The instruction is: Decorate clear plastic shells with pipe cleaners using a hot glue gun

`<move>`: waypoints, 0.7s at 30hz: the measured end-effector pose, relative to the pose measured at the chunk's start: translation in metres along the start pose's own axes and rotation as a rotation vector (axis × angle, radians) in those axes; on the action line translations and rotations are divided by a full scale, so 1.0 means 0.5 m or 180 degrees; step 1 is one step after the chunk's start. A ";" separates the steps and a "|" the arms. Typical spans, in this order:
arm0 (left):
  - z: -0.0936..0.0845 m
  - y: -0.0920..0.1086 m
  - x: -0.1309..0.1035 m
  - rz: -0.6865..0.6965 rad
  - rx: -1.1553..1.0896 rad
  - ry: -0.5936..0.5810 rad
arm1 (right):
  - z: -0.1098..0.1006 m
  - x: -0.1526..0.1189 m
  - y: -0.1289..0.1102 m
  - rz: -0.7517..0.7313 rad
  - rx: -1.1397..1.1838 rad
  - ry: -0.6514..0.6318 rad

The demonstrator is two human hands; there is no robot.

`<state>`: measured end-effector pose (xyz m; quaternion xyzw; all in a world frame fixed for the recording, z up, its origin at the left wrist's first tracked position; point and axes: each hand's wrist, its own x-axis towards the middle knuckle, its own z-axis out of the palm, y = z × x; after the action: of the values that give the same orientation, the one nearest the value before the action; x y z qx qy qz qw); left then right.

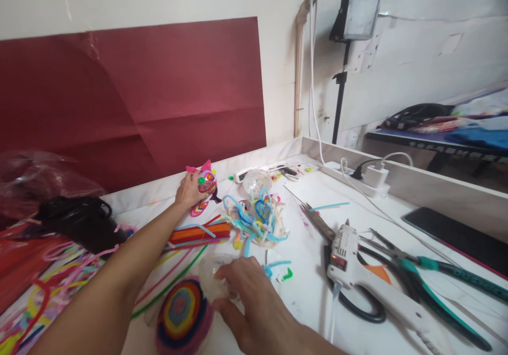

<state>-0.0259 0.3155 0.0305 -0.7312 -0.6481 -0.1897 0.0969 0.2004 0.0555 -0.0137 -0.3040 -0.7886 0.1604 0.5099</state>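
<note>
Clasping a small multicoloured ornament (207,181) with pink ears, the left hand (186,190) is near the white bench's (299,291) raised rear edge. The right hand (254,297), fingers half-curled, touches a clear plastic dome (209,271) beside a fuzzy ring-striped disc (183,315); whether it grips, I cannot tell. Behind tangled blue pipe cleaners (257,212) sits a clear plastic bowl (257,180).

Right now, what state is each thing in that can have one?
Toy: ears up, left hand touching it
Clear shell: right hand at it, grip unclear
Phone: flat, screen dark
Pliers: handles spread
Glue gun: lying down; whether on, unclear
Scissors: partly under glue gun
Charger: plugged in
Lamp: looks unlit
</note>
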 end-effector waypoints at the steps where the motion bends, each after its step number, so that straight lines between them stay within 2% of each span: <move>1: -0.002 -0.003 -0.002 -0.0008 -0.0034 -0.0015 | 0.000 0.000 -0.001 -0.0003 -0.0010 0.0006; 7: -0.033 0.000 -0.016 -0.0028 -0.0383 0.0101 | -0.002 0.000 -0.002 0.0054 -0.0002 0.0022; 10: -0.074 0.022 -0.022 -0.0040 -0.0640 0.0454 | -0.001 0.000 -0.002 0.0048 0.0027 0.0041; 13: -0.133 0.055 -0.045 -0.0072 -0.0945 0.0868 | 0.001 -0.001 -0.001 0.0060 0.0047 0.0050; 15: -0.180 0.081 -0.082 0.0000 -0.1227 0.1024 | 0.002 -0.002 0.001 0.0048 0.0067 0.0083; 18: -0.260 0.128 -0.178 0.0373 -0.1708 0.1085 | 0.006 -0.004 0.008 0.0042 0.0098 0.0149; 19: -0.290 0.147 -0.218 0.0757 -0.2136 0.1133 | 0.007 -0.005 0.011 0.0059 0.0102 0.0156; 21: -0.350 0.186 -0.297 0.1544 -0.2526 0.1095 | 0.009 -0.007 0.016 0.0101 0.0103 0.0168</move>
<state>0.0260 0.0993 0.1393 -0.7995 -0.3117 -0.5117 -0.0421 0.2000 0.0596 -0.0222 -0.3123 -0.7672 0.1730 0.5328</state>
